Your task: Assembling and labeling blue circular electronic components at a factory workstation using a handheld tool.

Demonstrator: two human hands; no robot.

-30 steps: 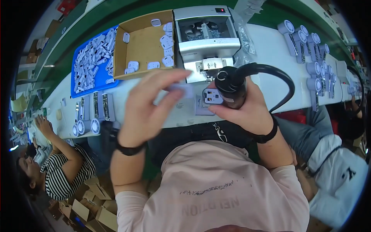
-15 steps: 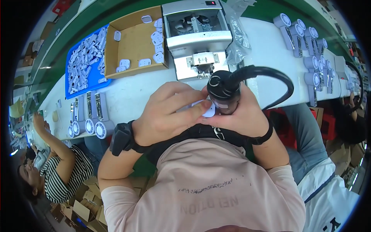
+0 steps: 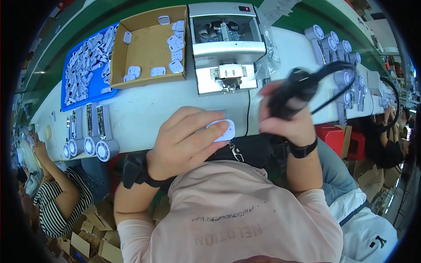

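My left hand holds a small white plastic cover with rounded corners between thumb and fingers, above the near edge of the table. One small dark spot shows on the cover. To its right, my right hand is wrapped round a black corded electric screwdriver, raised and tilted. Motion blurs the screwdriver and the fingers on it, and its tip cannot be made out. A gap separates it from the cover. Beyond my hands stands a silver screw feeder with small metal pieces behind its window.
A cardboard box with several white covers stands left of the feeder, beside a blue tray heaped with small white parts. White fan-like units lie at left; more stand at right. A co-worker's striped sleeve is at far left.
My right hand has drawn the screwdriver away from the cover, up and to the right. My left hand still holds the cover, now more fully in sight.
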